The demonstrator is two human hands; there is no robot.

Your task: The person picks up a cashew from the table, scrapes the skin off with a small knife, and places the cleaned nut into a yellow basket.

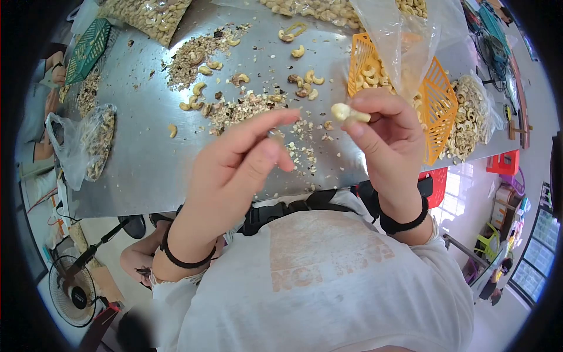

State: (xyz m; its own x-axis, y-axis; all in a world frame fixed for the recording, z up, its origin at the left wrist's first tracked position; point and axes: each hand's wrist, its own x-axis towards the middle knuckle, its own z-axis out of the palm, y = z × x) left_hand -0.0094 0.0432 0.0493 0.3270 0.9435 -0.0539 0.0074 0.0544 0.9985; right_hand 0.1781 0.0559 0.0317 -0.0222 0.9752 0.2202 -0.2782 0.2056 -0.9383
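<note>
My right hand (390, 138) pinches a pale cashew (347, 112) between thumb and fingertips, above the metal table (138, 176). To its left, my left hand (231, 167) is closed, the index finger reaching toward the cashew. A small shiny thing shows between its thumb and fingers, too hidden to name. Below the hands lies a heap of skin and nut crumbs (249, 111). Several loose cashews (311, 78) are scattered beyond it. Close behind my right hand stands a yellow plastic basket (441, 105) holding cashews, with clear plastic film (399, 44) hanging over it.
A second crumb heap (190, 58) lies farther back. A full bag of cashews (146, 17) sits at the far left. Near the left edge are a plastic bag (99, 144) and a green basket (88, 51). More cashews (469, 114) lie at right. Another person's arm (44, 146) shows at left.
</note>
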